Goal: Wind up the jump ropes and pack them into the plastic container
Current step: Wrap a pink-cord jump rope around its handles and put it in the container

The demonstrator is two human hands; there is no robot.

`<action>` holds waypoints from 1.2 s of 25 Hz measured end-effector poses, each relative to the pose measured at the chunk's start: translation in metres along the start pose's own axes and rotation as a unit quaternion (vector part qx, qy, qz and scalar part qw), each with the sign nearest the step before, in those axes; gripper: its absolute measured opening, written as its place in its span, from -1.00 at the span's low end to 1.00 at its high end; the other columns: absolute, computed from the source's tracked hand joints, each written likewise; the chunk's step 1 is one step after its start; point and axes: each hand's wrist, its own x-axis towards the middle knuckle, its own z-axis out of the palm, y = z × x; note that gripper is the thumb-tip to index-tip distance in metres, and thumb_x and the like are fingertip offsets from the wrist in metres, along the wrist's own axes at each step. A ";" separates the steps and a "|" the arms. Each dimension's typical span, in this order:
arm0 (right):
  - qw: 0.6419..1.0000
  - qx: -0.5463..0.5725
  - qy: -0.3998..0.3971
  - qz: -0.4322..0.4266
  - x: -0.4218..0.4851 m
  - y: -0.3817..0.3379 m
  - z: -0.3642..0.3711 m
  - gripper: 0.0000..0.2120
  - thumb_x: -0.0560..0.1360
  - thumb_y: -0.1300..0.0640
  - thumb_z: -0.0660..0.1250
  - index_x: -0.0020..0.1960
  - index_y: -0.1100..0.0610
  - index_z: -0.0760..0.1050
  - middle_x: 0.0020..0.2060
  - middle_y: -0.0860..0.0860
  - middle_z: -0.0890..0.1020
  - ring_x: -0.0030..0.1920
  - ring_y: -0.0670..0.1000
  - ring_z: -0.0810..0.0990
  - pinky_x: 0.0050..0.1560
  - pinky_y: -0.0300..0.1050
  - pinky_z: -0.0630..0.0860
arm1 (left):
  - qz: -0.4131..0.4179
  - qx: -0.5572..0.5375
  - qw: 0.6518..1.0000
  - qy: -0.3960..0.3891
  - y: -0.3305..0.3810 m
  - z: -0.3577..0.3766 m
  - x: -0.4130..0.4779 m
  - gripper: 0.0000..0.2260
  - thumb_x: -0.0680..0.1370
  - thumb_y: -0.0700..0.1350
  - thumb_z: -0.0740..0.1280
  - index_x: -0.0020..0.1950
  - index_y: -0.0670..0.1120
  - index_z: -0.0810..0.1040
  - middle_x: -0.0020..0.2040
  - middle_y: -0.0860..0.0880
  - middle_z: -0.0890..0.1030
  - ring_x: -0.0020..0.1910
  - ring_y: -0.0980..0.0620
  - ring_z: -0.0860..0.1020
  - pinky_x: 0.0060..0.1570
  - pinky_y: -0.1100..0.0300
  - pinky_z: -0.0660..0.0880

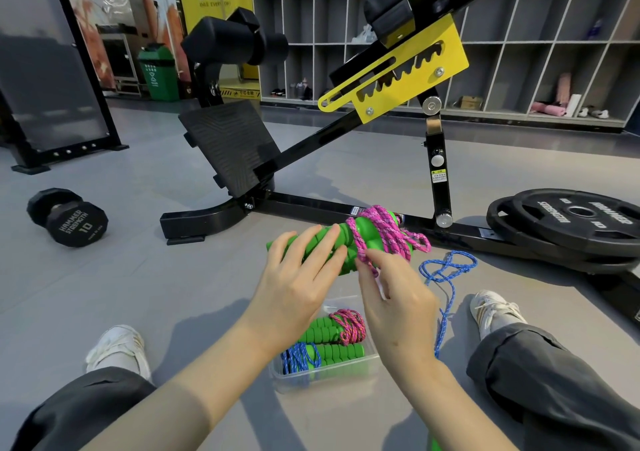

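My left hand (298, 277) grips the green ribbed handles (367, 234) of a jump rope held above the floor. Pink cord (384, 229) is wound several times around those handles. My right hand (394, 288) pinches the loose end of the pink cord just below the handles. Beneath my hands a clear plastic container (363, 364) sits on the floor and holds a wound pink rope (348, 326) and a wound blue rope (298, 359), both with green handles. A loose blue rope (446, 270) trails across the floor to the right of the container.
A black and yellow exercise bench (408, 66) stands right ahead, its base bar just beyond my hands. Stacked weight plates (575, 222) lie at the right, a 10 dumbbell (67, 216) at the left. My legs and white shoes flank the container. Shelving lines the back wall.
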 end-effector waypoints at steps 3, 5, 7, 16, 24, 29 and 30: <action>0.998 -0.047 0.048 -0.022 0.007 0.007 -0.007 -0.81 0.49 0.12 0.32 -0.15 0.23 0.62 -0.34 0.07 0.49 -0.29 0.07 0.39 -0.28 -0.12 0.30 | -0.015 0.002 1.000 -0.006 -0.001 -0.001 0.000 -0.62 0.35 -0.34 0.46 0.16 -0.22 0.60 0.26 -0.21 0.55 0.18 -0.21 0.47 0.06 -0.11 0.42; 0.995 -0.067 0.070 -0.011 0.010 0.010 -0.011 -0.82 0.47 0.11 0.35 -0.19 0.22 0.61 -0.27 0.11 0.50 -0.24 0.14 0.43 -0.14 -0.12 0.26 | -0.016 0.000 1.000 -0.004 0.002 -0.002 0.002 -0.61 0.34 -0.34 0.46 0.17 -0.23 0.59 0.26 -0.21 0.54 0.18 -0.21 0.47 0.06 -0.11 0.42; 0.995 -0.066 0.073 0.012 0.010 0.011 -0.012 -0.83 0.45 0.09 0.36 -0.19 0.20 0.60 -0.18 0.13 0.51 -0.12 0.19 0.47 -0.01 -0.11 0.24 | -0.013 -0.003 1.000 0.000 0.005 -0.002 0.003 -0.61 0.34 -0.34 0.46 0.16 -0.23 0.59 0.25 -0.22 0.55 0.18 -0.21 0.47 0.06 -0.12 0.41; 0.988 -0.008 0.079 0.133 0.012 0.010 -0.016 -0.78 0.37 0.00 0.44 -0.12 0.14 0.55 -0.05 -0.07 0.35 0.03 -0.02 0.31 0.08 -0.35 0.14 | -0.013 0.010 1.000 0.023 0.006 -0.007 0.005 -0.70 0.41 -0.33 0.41 0.14 -0.23 0.62 0.23 -0.21 0.56 0.17 -0.23 0.51 0.04 -0.12 0.44; 0.982 0.053 0.009 0.180 0.011 0.008 -0.007 -0.79 0.36 0.19 0.48 -0.24 0.02 0.44 -0.02 -0.08 0.38 0.11 -0.06 0.28 0.11 -0.43 0.11 | -0.004 0.019 0.999 0.028 0.006 -0.001 0.003 -0.73 0.43 -0.32 0.40 0.12 -0.23 0.61 0.22 -0.21 0.57 0.18 -0.20 0.47 0.05 -0.10 0.41; 0.999 0.004 0.032 0.042 0.013 0.015 -0.009 -0.91 0.42 0.15 0.35 -0.24 0.14 0.53 0.10 0.03 0.45 0.21 0.13 0.33 0.28 -0.29 0.11 | -0.023 0.001 1.000 0.010 0.007 -0.007 0.005 -0.66 0.35 -0.32 0.46 0.12 -0.22 0.62 0.22 -0.20 0.57 0.18 -0.18 0.45 0.05 -0.07 0.39; 0.998 -0.027 0.044 -0.028 0.013 0.021 -0.009 -0.88 0.45 0.14 0.34 -0.21 0.17 0.57 0.13 0.05 0.45 0.21 0.15 0.34 0.30 -0.18 0.16 | -0.026 -0.001 1.000 0.011 0.006 -0.008 0.005 -0.67 0.37 -0.32 0.46 0.12 -0.22 0.62 0.23 -0.19 0.57 0.18 -0.19 0.46 0.05 -0.07 0.39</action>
